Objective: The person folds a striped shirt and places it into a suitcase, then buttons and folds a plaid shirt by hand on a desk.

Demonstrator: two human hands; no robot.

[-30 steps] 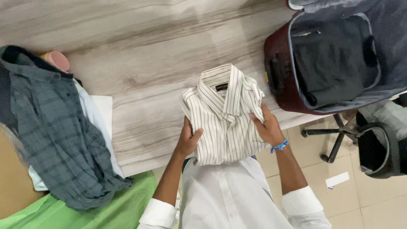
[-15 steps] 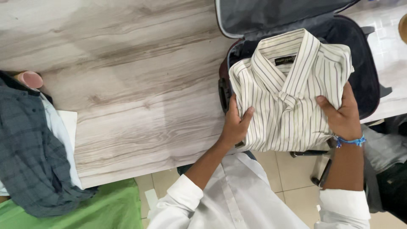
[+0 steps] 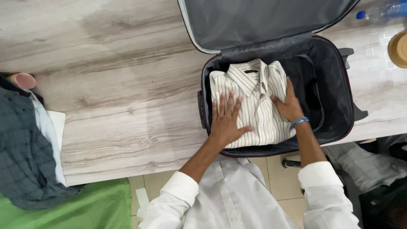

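A folded white shirt with dark stripes (image 3: 258,106) lies inside an open maroon suitcase (image 3: 339,123) on the wooden table (image 3: 127,97). My left hand (image 3: 226,121) rests flat on the shirt's left half, fingers spread. On the shirt's right edge sits my right hand (image 3: 288,106), fingers curled against the fabric, with a blue band at the wrist. The suitcase lid (image 3: 263,21) stands open toward the far side.
A dark checked shirt (image 3: 23,157) lies over light garments at the table's left end, above a green cloth (image 3: 97,208). A pink object (image 3: 23,79) sits at the left edge. A plastic bottle (image 3: 381,10) and a round tan object (image 3: 398,48) are at the far right.
Both hands carried the folded striped shirt from above the table to the right and down into the suitcase. They now press on it rather than hold it up.
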